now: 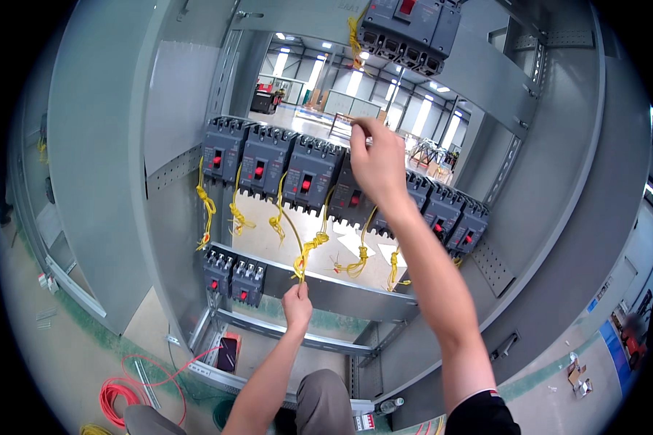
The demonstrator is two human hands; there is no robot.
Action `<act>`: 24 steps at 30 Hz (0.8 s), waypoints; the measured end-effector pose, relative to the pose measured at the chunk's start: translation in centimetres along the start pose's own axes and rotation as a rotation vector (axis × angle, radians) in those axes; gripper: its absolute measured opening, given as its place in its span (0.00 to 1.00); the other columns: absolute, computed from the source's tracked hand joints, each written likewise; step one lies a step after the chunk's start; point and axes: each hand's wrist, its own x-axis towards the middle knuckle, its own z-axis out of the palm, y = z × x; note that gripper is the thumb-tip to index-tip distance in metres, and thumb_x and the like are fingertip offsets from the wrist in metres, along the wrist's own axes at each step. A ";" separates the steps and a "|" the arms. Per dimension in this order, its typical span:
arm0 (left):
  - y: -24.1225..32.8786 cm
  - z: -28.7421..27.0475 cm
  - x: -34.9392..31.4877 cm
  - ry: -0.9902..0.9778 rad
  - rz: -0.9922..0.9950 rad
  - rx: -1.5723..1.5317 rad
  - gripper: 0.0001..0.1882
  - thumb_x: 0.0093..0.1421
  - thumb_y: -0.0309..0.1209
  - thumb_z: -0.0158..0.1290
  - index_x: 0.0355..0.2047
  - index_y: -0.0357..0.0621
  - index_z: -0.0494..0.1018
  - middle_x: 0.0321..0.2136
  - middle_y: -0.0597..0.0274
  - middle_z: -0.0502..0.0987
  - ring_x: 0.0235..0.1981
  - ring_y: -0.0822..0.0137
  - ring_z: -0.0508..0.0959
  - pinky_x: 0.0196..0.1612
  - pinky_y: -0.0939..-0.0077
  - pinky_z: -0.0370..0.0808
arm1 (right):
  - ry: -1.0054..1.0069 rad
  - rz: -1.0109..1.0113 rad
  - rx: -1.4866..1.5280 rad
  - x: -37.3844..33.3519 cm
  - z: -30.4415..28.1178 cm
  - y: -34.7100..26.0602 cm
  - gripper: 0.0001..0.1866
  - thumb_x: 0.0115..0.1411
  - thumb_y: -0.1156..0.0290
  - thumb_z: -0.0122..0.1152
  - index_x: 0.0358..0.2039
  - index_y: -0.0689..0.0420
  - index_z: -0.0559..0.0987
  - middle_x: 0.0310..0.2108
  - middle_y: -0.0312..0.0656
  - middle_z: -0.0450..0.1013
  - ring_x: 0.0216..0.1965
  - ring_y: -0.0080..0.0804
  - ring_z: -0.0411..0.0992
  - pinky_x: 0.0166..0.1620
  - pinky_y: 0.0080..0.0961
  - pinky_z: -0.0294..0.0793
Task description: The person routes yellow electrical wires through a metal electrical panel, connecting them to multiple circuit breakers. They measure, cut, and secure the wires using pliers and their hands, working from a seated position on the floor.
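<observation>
A row of dark grey circuit breakers with red toggles runs across the open metal cabinet [326, 290]. Knotted yellow wires hang down from them. Below the row, my left hand [296, 308] pinches the lower end of a yellow wire bundle [308, 254], which hangs under the middle breakers. My right hand [379, 159] is raised in front of the upper edge of the row and partly covers a middle breaker [350, 194]. Its thumb and forefinger are curled closed. Whether something thin is between them cannot be made out.
A larger breaker [406, 32] is mounted above, and two smaller breakers [247, 281] sit at lower left. Cabinet side panels [559, 181] stand on both sides. On the floor lie a red wire coil [116, 399], a dark phone-like slab [228, 354] and a clear bottle [392, 405].
</observation>
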 end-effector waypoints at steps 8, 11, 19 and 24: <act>2.7 0.5 0.3 -0.053 0.075 0.307 0.15 0.63 0.36 0.49 0.27 0.35 0.75 0.25 0.42 0.76 0.30 0.39 0.75 0.32 0.51 0.69 | -0.768 0.381 -0.373 6.0 4.8 7.7 0.31 0.56 0.50 0.54 0.40 0.72 0.79 0.44 0.64 0.74 0.49 0.56 0.73 0.54 0.38 0.69; 4.1 1.2 3.1 0.001 0.363 0.342 0.15 0.63 0.36 0.49 0.28 0.35 0.75 0.23 0.42 0.76 0.28 0.39 0.75 0.31 0.50 0.69 | -0.732 0.384 -0.430 6.3 4.7 7.2 0.30 0.55 0.52 0.56 0.41 0.72 0.78 0.46 0.63 0.73 0.50 0.54 0.72 0.55 0.37 0.69; 11.3 2.6 7.6 0.005 0.292 0.122 0.11 0.62 0.33 0.48 0.38 0.39 0.76 0.27 0.41 0.78 0.33 0.40 0.78 0.35 0.54 0.73 | -0.516 0.211 -0.074 6.3 5.9 7.8 0.24 0.62 0.55 0.51 0.39 0.68 0.78 0.33 0.54 0.78 0.38 0.45 0.78 0.45 0.36 0.75; 12.3 1.9 7.8 0.052 0.362 0.033 0.10 0.63 0.30 0.48 0.39 0.37 0.75 0.29 0.42 0.78 0.34 0.42 0.79 0.35 0.58 0.73 | -0.502 0.505 0.284 7.6 7.0 6.9 0.18 0.66 0.63 0.42 0.36 0.66 0.74 0.22 0.47 0.76 0.24 0.34 0.78 0.28 0.31 0.78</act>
